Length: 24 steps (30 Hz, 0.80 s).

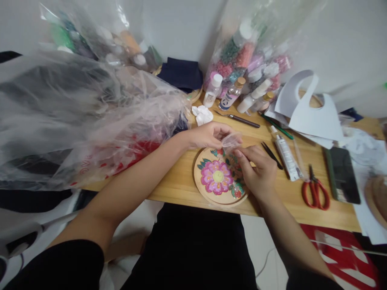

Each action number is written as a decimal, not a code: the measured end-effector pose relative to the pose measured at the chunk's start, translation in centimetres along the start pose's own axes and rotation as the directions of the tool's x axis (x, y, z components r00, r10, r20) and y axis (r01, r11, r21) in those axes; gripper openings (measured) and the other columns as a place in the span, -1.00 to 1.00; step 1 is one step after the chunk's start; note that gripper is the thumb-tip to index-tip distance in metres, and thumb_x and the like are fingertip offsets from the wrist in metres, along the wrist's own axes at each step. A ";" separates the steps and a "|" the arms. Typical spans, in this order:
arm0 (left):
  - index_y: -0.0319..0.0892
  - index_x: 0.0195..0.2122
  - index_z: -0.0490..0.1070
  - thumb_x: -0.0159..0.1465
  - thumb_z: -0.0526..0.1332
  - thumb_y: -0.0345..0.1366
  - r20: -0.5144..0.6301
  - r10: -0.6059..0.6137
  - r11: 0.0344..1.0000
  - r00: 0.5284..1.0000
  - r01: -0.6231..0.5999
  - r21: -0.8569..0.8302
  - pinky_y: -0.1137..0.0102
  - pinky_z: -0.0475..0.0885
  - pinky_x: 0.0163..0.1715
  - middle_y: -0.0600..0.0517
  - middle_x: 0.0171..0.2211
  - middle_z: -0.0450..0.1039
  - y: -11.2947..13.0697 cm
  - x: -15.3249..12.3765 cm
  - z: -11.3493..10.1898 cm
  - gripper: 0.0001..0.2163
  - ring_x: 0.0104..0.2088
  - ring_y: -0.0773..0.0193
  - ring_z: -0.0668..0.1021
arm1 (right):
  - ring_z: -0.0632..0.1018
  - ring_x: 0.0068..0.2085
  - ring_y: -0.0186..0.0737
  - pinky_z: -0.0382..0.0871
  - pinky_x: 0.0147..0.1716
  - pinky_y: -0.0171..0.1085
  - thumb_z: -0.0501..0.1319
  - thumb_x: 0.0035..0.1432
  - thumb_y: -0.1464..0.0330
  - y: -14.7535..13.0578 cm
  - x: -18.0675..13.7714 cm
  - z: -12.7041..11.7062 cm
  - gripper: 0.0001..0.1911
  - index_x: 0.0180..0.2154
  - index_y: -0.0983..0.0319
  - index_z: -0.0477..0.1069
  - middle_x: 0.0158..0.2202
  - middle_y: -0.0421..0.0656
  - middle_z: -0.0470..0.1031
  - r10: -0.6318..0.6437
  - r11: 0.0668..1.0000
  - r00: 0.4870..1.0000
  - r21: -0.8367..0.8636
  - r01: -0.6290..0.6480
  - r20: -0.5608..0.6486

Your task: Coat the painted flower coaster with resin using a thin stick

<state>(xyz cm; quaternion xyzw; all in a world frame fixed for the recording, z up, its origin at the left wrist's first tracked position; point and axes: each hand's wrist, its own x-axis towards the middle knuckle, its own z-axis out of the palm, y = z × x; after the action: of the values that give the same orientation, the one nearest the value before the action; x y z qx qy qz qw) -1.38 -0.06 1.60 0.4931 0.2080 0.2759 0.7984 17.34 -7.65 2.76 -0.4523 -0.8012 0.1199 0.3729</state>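
A round wooden plaque (202,189) with a pink flower and green leaves painted on it lies at the near edge of the wooden table (178,181). Above its far rim my left hand (207,135) pinches a small clear plastic bag (231,141). My right hand (256,169) rests over the plaque's right side, fingers curled, fingertips touching the same little bag. What is inside the bag is too small to make out.
Large crumpled plastic bags (75,117) cover the left of the table. A bag of bead jars (248,56) and small bottles (231,93) stand at the back. A glue tube (286,155), red scissors (316,191), a dark phone (344,175), white paper cut-outs (311,112) and tools lie to the right.
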 end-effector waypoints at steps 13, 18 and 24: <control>-0.28 -0.31 0.52 -0.18 0.17 -0.67 -0.031 0.052 0.998 0.998 -0.053 -0.044 0.51 0.42 -0.24 0.07 -0.36 0.56 -0.6 0.3 -0.3 -0.61 -0.31 0.43 0.57 | 0.44 -0.47 -0.32 0.33 -0.47 -0.27 0.21 0.21 0.47 -0.5 -0.7 -1.0 -0.85 -0.34 0.17 0.54 -0.49 -0.22 0.50 0.047 0.963 0.997 0.268 -0.029 -0.058; -0.30 -0.28 0.49 -0.15 0.10 -0.72 -0.100 0.034 0.996 0.994 -0.042 -0.081 0.49 0.41 -0.19 0.08 -0.39 0.54 -0.6 0.4 -0.1 -0.59 -0.33 0.48 0.56 | 0.49 -0.43 -0.27 0.40 -0.43 -0.22 0.22 0.15 0.52 -1.5 -0.6 -1.8 -0.84 -0.25 0.20 0.52 -0.44 -0.16 0.54 -0.337 0.898 0.924 0.356 0.258 0.182; -0.31 -0.25 0.46 -0.08 0.10 -0.72 -0.100 0.027 0.999 0.995 -0.031 -0.039 0.48 0.43 -0.20 0.05 -0.36 0.53 -0.6 0.4 -0.1 -0.61 -0.33 0.47 0.54 | 0.48 -0.43 -0.28 0.39 -0.44 -0.25 0.23 0.15 0.48 -1.8 -0.9 -0.9 -0.88 -0.25 0.23 0.52 -0.47 -0.17 0.54 -0.531 0.838 0.807 0.302 0.455 0.257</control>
<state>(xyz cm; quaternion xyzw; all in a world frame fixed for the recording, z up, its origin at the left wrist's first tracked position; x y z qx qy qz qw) -1.00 0.09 0.97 0.4654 0.2344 0.3159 0.7929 17.15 -9.48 3.94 -0.1551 -0.9233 0.1826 0.3002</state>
